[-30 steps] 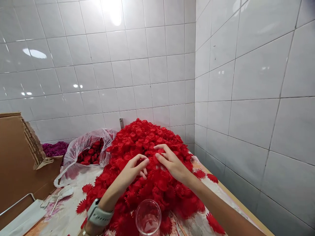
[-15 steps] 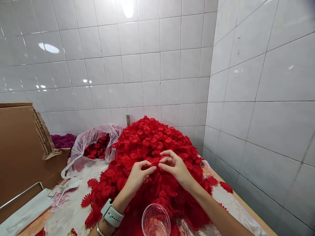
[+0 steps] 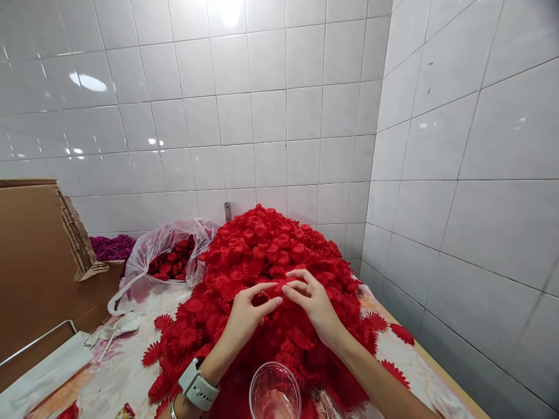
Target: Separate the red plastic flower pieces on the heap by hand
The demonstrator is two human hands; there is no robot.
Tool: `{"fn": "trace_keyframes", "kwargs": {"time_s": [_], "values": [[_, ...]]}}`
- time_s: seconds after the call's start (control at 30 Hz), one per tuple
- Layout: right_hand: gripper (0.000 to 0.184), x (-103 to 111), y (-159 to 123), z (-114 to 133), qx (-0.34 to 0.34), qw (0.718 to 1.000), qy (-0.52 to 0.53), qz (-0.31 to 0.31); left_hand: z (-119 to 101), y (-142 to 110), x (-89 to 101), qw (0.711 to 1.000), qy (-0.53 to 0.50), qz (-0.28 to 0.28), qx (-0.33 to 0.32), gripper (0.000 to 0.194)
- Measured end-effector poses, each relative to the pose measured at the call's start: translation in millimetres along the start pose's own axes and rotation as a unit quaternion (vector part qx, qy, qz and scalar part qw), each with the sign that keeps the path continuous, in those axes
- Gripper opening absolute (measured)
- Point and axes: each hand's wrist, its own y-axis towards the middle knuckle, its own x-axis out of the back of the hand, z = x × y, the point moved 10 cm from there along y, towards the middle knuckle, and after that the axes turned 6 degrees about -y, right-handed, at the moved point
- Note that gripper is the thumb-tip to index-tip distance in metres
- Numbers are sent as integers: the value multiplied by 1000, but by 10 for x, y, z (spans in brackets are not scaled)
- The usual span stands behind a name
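Observation:
Between the fingertips of both my hands is a red fringed flower piece (image 3: 278, 290), hard to tell from the red behind it. My left hand (image 3: 243, 314) pinches its left side with thumb and index finger; a pale watch is on that wrist. On the other side, the thumb and fingers of my right hand (image 3: 318, 308) close on it. Both hands are above the front of a big heap of red fabric-like flowers (image 3: 271, 244). Below them, a clear plastic cup (image 3: 275, 401) stands near the bottom edge of the view.
A clear plastic bag (image 3: 144, 256) of darker red flowers lies left of the heap, with purple pieces (image 3: 111, 248) behind. A cardboard box (image 3: 35, 244) and a white packet (image 3: 52, 369) are at far left. Tiled walls (image 3: 288, 116) bound the back and right.
My left fingers have shifted slightly right and up, and its index finger is straighter. The right hand has barely moved. The view has shifted a little.

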Motion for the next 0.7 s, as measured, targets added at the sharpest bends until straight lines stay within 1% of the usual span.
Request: {"fn": "trace_keyframes", "kwargs": {"time_s": [0.1, 0.13, 0.23, 0.27, 0.3, 0.33, 0.43, 0.47, 0.53, 0.6, 0.7], "values": [[26, -62, -25, 6, -8, 1000, 4, 17, 33, -1, -15, 1000, -24, -8, 10, 34], [26, -48, -25, 19, -4, 1000, -6, 9, 66, -3, -33, 999, -43, -5, 22, 33], [26, 112, -23, 139, 50, 994, -70, -68, 157, -15, -116, 993, -99, 17, 57, 34], [27, 151, -25, 179, 68, 990, -89, -84, 170, -19, -140, 992, -109, 25, 61, 35], [28, 164, -21, 195, 74, 988, -100, -86, 179, -22, -155, 991, -115, 30, 61, 36], [30, 149, -9, 183, 68, 990, -104, -70, 187, -24, -163, 991, -116, 34, 61, 37], [31, 47, 17, 77, 20, 996, -87, 5, 202, -26, -152, 992, -106, 34, 57, 36], [31, 32, 19, 56, 10, 996, -84, 17, 204, -26, -146, 993, -100, 33, 57, 35], [31, 34, 23, 44, 5, 996, -87, 20, 204, -25, -139, 993, -96, 33, 61, 34], [30, 85, 30, 63, 13, 994, -108, -3, 216, -20, -131, 989, -118, 29, 78, 32], [24, 227, 24, 183, 60, 978, -185, -72, 232, 1, -99, 972, -211, 10, 103, 25]]}}
